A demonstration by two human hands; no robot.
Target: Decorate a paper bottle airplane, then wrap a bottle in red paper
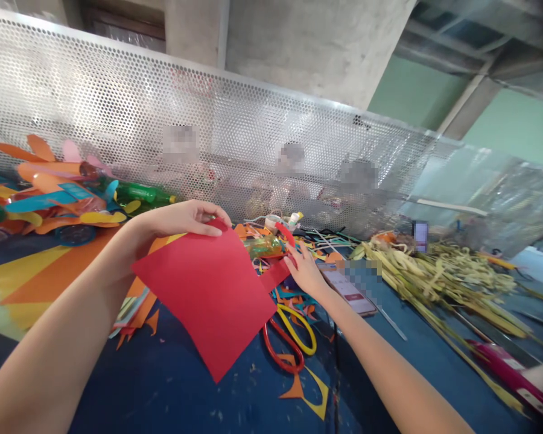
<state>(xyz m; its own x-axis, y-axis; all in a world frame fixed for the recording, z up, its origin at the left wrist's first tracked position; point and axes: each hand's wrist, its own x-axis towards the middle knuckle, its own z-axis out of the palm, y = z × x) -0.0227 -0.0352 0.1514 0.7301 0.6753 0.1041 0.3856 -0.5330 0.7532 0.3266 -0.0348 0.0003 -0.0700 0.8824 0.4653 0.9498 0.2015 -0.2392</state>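
A square sheet of red paper hangs tilted from my left hand, which pinches it at the top corner between thumb and fingers. My right hand is closed around a narrow red paper strip; a second end of red paper shows above its fingers, and I cannot tell whether the two are one piece. Below that hand lie scissors with one red and one yellow handle, their blades hidden. A plastic bottle lies behind the red sheet.
Bottle-and-paper models and coloured sheets occupy the left. Paper scraps surround the scissors. Rightward lie a phone, dried leaf strips and a magenta tool. A perforated metal panel stands behind the table, with people beyond.
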